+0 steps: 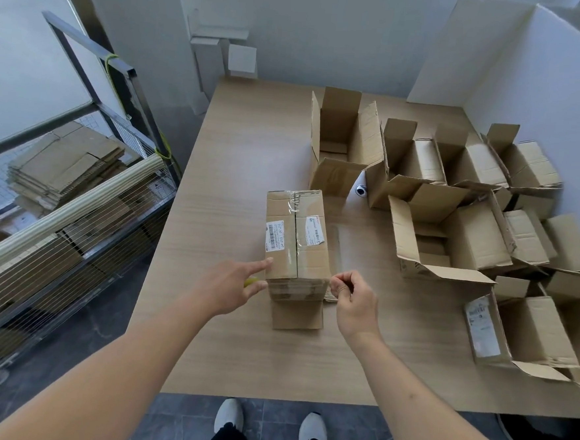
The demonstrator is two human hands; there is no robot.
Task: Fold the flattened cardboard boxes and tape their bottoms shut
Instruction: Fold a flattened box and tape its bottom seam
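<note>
Box (296, 235): brown corrugated card, bottom up on bench (237, 168), near front edge, centre. Flaps closed, clear tape along seam, shiny and wrinkled at far end; two white labels on top. One flap lying flat toward viewer. Likely light, stiff at edges, prone to denting on panels; best held by the corners or side walls. Left hand (234, 289): fingers straight, tips touching box's near left corner, something yellow under palm. Right hand (353, 298): fingers curled, pinching tape end at near right corner. Erected boxes (455, 197) grouped at right. Flat stock on cart (68, 183) at left.
</note>
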